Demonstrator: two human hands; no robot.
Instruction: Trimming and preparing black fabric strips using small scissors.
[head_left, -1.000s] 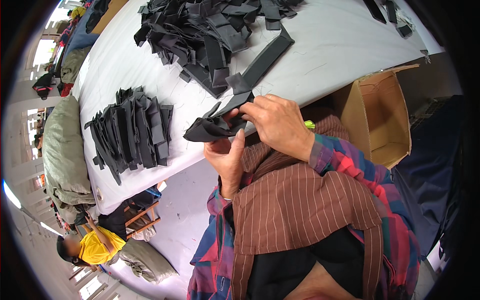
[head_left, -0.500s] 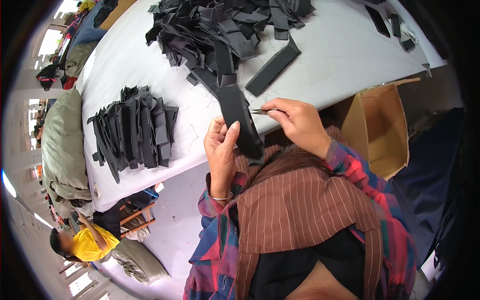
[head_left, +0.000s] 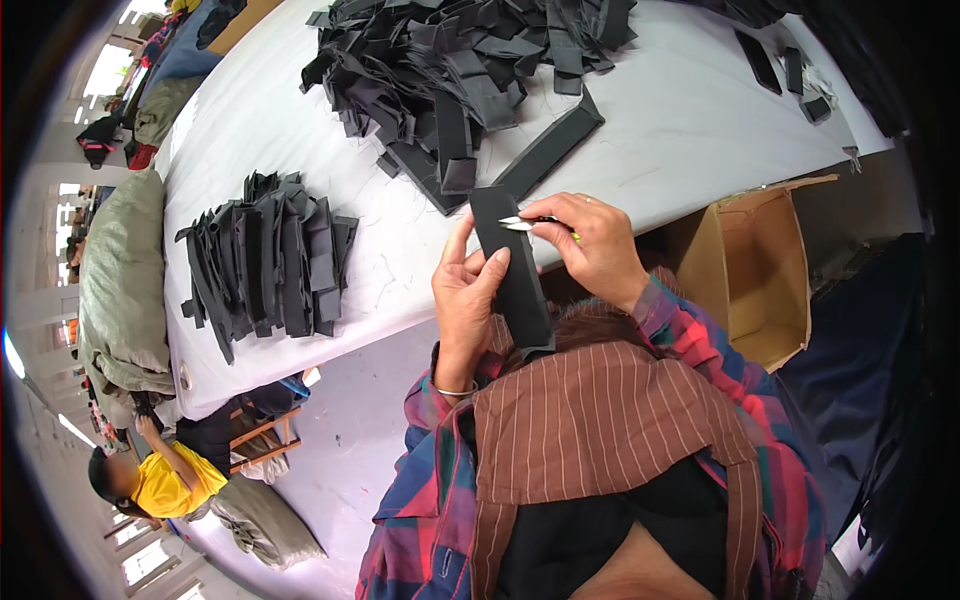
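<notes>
My left hand [head_left: 468, 292] grips a dark fabric strip [head_left: 517, 285] between thumb and fingers, tilted over the table's front edge. In my right hand [head_left: 592, 245] is a pair of thread snips [head_left: 517, 222], its two pale pointed blades slightly parted against the strip's face near its upper end. Beyond the held piece lies a single dark strip [head_left: 552, 142], partly covered by its top end. A loose heap of similar strips [head_left: 430, 75] spreads over the far part of the table. To the left sits a neater row of strips [head_left: 268, 262].
White cloth covers the table [head_left: 680, 130]. An open cardboard box [head_left: 755, 280] stands below its edge at right. Small dark pieces [head_left: 760, 62] lie at far right. A stuffed grey-green sack [head_left: 125, 285] is at left, and a person in yellow [head_left: 180, 480] works behind.
The held strip has come nearer to me and turned its flat face up. My right hand has brought the snips onto it, the blades now showing apart.
</notes>
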